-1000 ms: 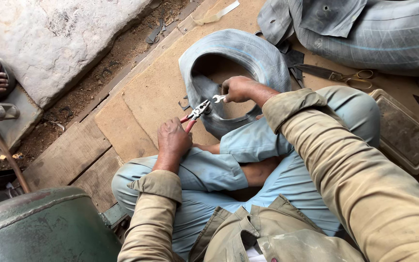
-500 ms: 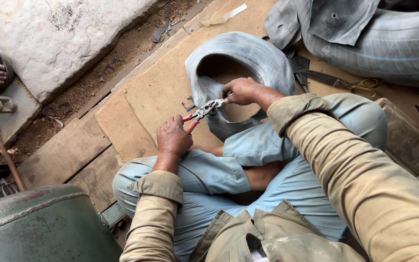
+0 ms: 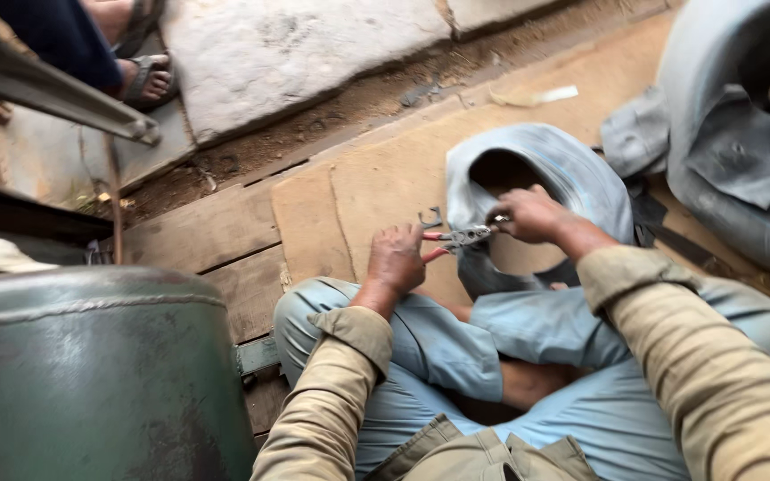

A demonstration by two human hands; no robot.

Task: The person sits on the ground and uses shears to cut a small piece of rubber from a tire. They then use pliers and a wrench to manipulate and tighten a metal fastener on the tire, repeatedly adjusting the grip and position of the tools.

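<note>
Two hands [image 3: 396, 258] [image 3: 532, 214] — one pliers [image 3: 458, 237].

Red-handled pliers [image 3: 458, 238] held level btwn both hands; nose at grey rubber inner tube [image 3: 563, 174] on lap.

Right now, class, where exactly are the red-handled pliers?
In the head view the pliers sit just right of centre, gripped by the left hand, their nose meeting the right hand in front of the folded grey rubber tube.

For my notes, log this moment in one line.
left hand: grips red-handled pliers | right hand: at pliers tip | grey inner tube: on lap
</note>
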